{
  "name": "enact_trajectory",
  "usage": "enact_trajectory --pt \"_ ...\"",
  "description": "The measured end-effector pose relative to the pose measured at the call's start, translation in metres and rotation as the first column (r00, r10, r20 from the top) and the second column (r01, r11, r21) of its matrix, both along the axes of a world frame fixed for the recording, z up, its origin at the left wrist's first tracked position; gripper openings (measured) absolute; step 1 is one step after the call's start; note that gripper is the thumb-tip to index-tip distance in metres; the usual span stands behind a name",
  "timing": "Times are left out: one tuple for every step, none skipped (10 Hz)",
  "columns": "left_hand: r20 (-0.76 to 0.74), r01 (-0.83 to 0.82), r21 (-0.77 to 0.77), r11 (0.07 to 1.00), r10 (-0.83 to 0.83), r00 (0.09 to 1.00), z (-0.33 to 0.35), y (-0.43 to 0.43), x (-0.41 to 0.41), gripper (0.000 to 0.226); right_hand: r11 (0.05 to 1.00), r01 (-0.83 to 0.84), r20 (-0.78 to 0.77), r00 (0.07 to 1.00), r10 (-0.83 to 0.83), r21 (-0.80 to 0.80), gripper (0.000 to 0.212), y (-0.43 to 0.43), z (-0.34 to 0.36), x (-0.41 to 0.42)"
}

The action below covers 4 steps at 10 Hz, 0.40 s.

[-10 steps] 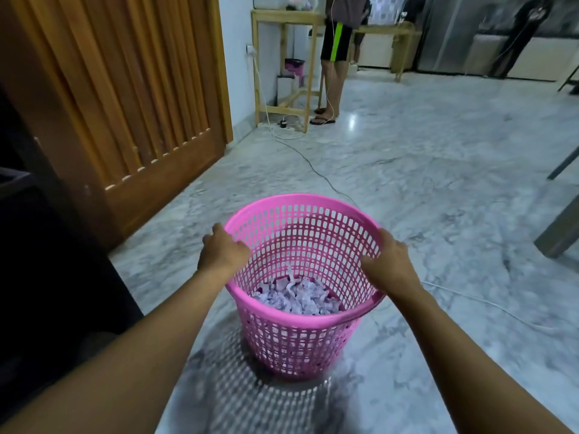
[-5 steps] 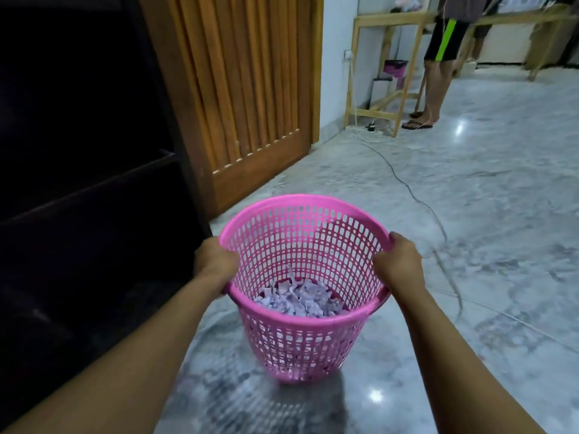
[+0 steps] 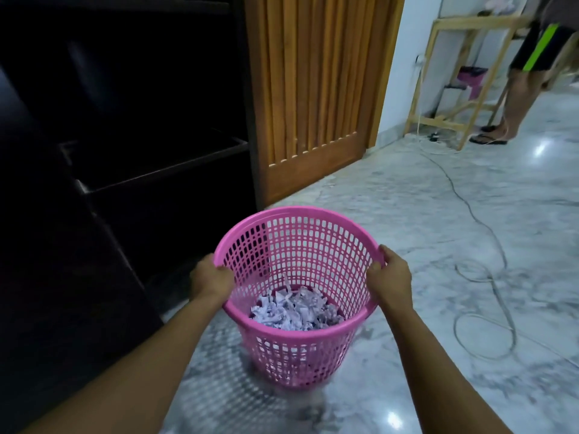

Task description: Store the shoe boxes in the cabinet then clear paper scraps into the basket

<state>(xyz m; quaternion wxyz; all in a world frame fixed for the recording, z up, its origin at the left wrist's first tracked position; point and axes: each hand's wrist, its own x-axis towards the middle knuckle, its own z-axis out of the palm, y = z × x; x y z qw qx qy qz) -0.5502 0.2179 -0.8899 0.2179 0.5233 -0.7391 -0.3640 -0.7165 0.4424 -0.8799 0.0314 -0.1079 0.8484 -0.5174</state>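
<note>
Two hands are working the pink basket (image 3: 297,361) at once. Left hand (image 3: 211,281) is curling over the rim on its side; right hand (image 3: 390,274) is clamping the opposite rim, thumb lying on the inner face. Both are closing tight on plastic, with nothing else in either.

Basket is standing upright over the marble floor (image 3: 407,214), just beside the dark cabinet (image 3: 125,151). Lower wall is blurring, so I cannot tell whether the base is touching the floor or hanging just clear. Paper scraps (image 3: 294,311) are lying in a loose heap at the bottom, covering little more than the base.

Handling, as a judgement: load is looking very light. Lattice wall is looking thin and probably flexing under a squeeze, the rolled rim being the stiffer part. Opposed rim holds are suiting it; tipping would be spilling scraps. Cable (image 3: 488,277) is trailing near the right side, possibly snagging a foot.
</note>
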Motion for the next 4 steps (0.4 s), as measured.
enact_trajectory --pt "-0.047 0.015 -0.001 1.0 -0.015 0.999 -0.002 -0.014 -0.003 0.033 1.0 0.001 -0.012 1.0 -0.001 0.002 0.045 -0.005 -0.006 0.0" --pt "-0.041 0.065 0.014 0.998 -0.065 0.997 0.001 -0.023 -0.002 0.032 0.999 -0.028 -0.014 1.0 0.028 0.03 0.042 -0.007 -0.004 0.0" --pt "-0.014 0.125 -0.014 0.992 -0.126 0.992 0.01 -0.031 -0.003 0.033 0.981 -0.086 -0.018 0.996 0.091 0.172 0.033 -0.013 0.003 0.0" --pt "0.011 0.23 -0.099 0.968 -0.23 0.973 0.035 -0.035 -0.005 0.05 0.955 -0.087 -0.08 0.99 0.114 0.283 0.042 -0.023 0.012 -0.002"
